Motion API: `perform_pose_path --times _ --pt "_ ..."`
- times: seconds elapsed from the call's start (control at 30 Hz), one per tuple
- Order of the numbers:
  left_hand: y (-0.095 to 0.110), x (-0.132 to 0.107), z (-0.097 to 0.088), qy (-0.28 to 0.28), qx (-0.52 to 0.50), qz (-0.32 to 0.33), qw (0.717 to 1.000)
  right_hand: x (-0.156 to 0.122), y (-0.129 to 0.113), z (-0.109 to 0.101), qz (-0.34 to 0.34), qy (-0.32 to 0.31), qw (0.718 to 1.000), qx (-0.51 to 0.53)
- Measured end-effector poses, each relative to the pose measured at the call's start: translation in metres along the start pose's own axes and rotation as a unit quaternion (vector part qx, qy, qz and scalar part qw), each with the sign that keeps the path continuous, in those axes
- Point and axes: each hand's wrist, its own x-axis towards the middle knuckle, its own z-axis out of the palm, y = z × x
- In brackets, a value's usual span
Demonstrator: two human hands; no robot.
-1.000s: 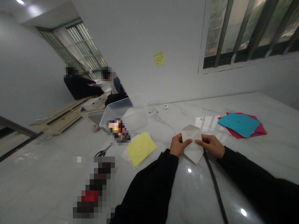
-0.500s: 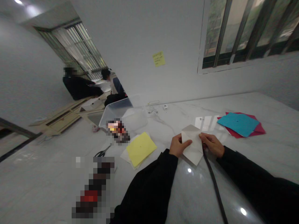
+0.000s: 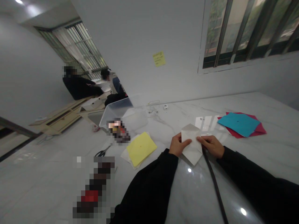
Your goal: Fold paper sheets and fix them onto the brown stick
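Between my two hands is a white folded paper (image 3: pixel 191 151), shaped like an envelope with a pointed flap at its far end. My left hand (image 3: pixel 178 145) grips its left edge, thumb on top and fingers underneath. At the right edge my right hand (image 3: pixel 212 145) pinches the paper, its thumb lying over the border. A long dark strap or cord (image 3: pixel 215 183) runs from below my right hand toward the near edge of the view; whether the hand touches it I cannot tell. Left of my hands lies a yellow paper sheet (image 3: pixel 141 149) on top of white ones.
Blue paper (image 3: pixel 239 123) rests on red paper (image 3: pixel 260 129) at the right. To the left are scissors (image 3: pixel 102 152), a clear plastic bin (image 3: pixel 123 109) and blurred-out items. A small white object (image 3: pixel 165 107) sits near the wall. Two people sit in the far background.
My right thumb has slid slightly left and down over the paper's right edge. My left hand keeps its hold, and the other things have stayed where they were.
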Motion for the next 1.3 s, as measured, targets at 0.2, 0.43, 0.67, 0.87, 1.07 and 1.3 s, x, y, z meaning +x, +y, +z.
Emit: perform_pose_path --times 0.2,0.43,0.67,0.87,1.07,1.3 --pt "0.002 0.000 0.000 0.015 -0.010 -0.002 1.000 0.000 0.000 0.001 0.002 -0.013 1.000 0.000" --pt "0.003 -0.001 0.002 0.020 -0.014 0.013 1.000 -0.001 -0.009 0.000 -0.003 -0.015 1.000 -0.023" --pt "0.005 -0.006 0.009 -0.041 0.022 0.028 0.999 -0.001 -0.011 0.000 0.015 0.013 1.000 0.011" --pt "0.006 -0.008 0.010 -0.030 0.026 0.019 0.999 -0.002 -0.011 0.000 0.019 0.010 0.998 0.052" --pt "0.004 -0.006 0.009 -0.024 0.025 0.013 0.999 -0.002 -0.011 -0.001 0.009 -0.004 0.999 0.050" --pt "0.002 -0.005 0.008 -0.011 0.021 0.010 1.000 0.000 -0.006 -0.002 0.014 -0.019 0.999 0.048"
